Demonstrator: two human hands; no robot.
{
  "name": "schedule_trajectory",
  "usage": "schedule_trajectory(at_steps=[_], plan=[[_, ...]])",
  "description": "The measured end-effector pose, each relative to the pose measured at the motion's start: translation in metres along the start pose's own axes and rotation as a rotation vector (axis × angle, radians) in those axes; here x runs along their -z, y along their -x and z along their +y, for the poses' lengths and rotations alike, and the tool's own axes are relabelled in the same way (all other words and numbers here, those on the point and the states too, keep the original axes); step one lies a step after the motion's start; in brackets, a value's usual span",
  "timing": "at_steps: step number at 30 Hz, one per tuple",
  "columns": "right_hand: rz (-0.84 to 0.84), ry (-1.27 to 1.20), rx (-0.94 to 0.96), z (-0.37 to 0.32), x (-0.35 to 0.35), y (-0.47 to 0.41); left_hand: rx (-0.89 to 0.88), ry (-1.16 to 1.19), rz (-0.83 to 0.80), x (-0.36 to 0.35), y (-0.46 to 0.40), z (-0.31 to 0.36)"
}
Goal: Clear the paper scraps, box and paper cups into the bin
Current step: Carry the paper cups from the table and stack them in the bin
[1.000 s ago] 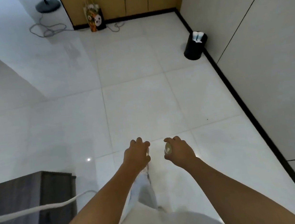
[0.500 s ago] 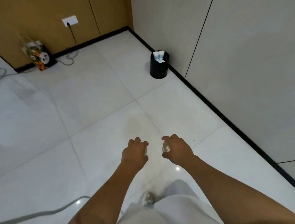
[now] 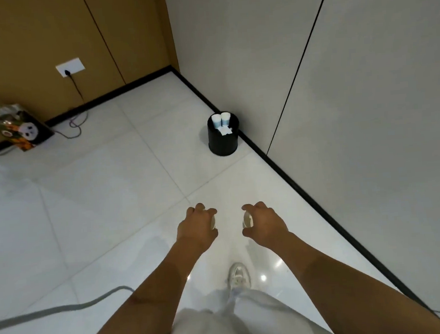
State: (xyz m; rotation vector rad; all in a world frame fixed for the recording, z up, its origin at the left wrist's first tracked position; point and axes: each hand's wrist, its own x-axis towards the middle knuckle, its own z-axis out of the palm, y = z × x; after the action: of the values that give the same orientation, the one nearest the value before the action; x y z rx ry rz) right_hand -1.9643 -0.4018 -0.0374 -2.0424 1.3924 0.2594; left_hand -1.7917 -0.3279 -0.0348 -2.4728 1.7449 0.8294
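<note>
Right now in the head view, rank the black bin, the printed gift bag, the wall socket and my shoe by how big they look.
1. Gift bag, largest.
2. Bin, somewhat smaller.
3 and 4. Shoe and wall socket look about alike; the shoe is partly hidden and much nearer the camera, so I won't rank them.

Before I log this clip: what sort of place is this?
Probably an office or similar indoor room: glossy tiled floor, panelled walls with a wall socket, and a black bin in the corner.
</note>
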Motion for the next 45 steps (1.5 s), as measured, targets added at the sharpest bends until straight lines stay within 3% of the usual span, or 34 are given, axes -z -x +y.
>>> schedule_trajectory(at_steps=[24,32,38,45], plan=[[0.045,-0.065,-0.032,-0.039,0.248,-0.428,0.002,0.032,0.062,0.207,-0.463,0.025],[-0.062,-0.005,0.001,-0.026,0.306,-0.558,0.095,0.148,0.054,0.227,-0.586,0.042],[-0.179,0.183,0.131,-0.021,0.348,-0.664,0.294,0.305,0.089,0.243,-0.677,0.053],[-0.186,0.201,0.231,-0.020,0.330,-0.769,0.388,0.349,0.044,0.212,-0.765,0.030]])
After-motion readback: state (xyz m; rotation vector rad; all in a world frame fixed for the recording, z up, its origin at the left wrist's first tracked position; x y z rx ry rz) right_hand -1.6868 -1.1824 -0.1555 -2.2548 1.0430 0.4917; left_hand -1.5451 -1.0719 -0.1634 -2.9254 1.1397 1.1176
